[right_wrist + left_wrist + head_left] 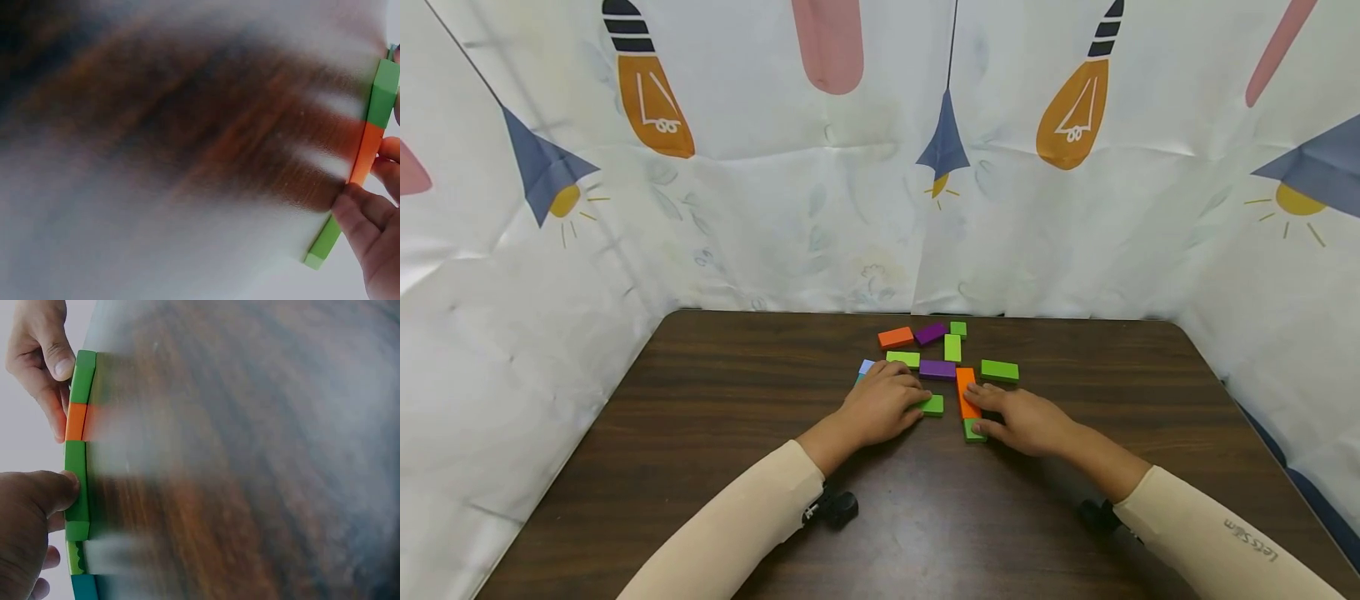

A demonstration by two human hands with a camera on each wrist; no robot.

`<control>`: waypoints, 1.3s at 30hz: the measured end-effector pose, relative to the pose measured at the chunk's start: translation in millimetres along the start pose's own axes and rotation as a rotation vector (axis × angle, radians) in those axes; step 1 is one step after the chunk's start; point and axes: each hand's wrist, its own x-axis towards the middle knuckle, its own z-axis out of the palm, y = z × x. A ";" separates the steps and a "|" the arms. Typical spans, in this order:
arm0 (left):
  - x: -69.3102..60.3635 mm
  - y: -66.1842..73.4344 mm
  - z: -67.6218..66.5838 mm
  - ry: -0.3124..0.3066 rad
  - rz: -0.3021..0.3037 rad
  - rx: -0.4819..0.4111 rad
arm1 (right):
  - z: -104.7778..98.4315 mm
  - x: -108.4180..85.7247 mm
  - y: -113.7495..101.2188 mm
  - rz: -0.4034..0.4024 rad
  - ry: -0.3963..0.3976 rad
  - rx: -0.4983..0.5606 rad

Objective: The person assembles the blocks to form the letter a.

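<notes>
My left hand (pixel 880 406) pinches the left end of a green block (pixel 933 406); in the left wrist view its thumb lies on that block's side (pixel 76 487). My right hand (pixel 1030 419) has an extended finger against the right edge of an upright-running orange block (pixel 966 395), and its thumb touches a short green block (pixel 972 431) at the orange block's near end. The right wrist view shows the right fingertips by the orange block (pixel 367 152). A blue block (pixel 866 367) is partly hidden behind the left hand.
Behind the hands lie a lime block (pixel 903 359), a purple block (pixel 937 369) and a lime upright one (pixel 952 347). Farther back are an orange block (pixel 896 337), a purple block (pixel 931 333) and a small green one (pixel 958 329). Another green block (pixel 1000 371) sits right on the table (pixel 737 367).
</notes>
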 end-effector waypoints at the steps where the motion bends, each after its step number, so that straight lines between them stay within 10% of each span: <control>1: 0.6 0.2 0.1 0.000 -0.002 0.001 | -0.1 0.2 0.1 -0.001 0.002 -0.003; 16: 5.4 7.0 1.6 -0.050 -0.030 -0.036 | 0.8 1.1 -2.1 0.048 0.003 0.001; 39: 24.4 55.3 0.4 -0.030 0.024 0.109 | -1.0 -0.8 -5.0 0.035 0.002 0.017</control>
